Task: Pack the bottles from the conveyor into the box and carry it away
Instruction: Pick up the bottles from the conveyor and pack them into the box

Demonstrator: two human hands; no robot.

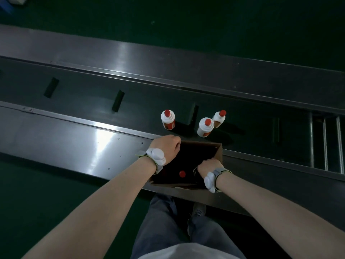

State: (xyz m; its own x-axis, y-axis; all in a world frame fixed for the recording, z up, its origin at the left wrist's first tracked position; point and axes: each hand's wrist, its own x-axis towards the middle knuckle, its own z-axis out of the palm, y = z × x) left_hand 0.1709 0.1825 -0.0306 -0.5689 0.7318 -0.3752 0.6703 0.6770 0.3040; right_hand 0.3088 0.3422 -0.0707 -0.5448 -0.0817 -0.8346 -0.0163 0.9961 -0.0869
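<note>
An open brown cardboard box (218,153) rests on the conveyor's near metal ledge. Deep in its dark inside, the red cap of a bottle (182,174) shows. My left hand (168,146) is curled over the box's far left corner. My right hand (208,166) reaches down inside the box by its right wall, fingers closed; what they hold is hidden in the dark. Three white bottles with red caps stand upright on the dark belt just beyond the box: one on the left (167,119), one in the middle (205,127), one behind it to the right (219,118).
The dark belt (93,98) runs diagonally with raised cleats (118,101). Shiny metal ledges (74,139) line both sides. Metal rollers (325,144) lie at the far right. The floor is green. My legs and a shoe (198,210) are below the box.
</note>
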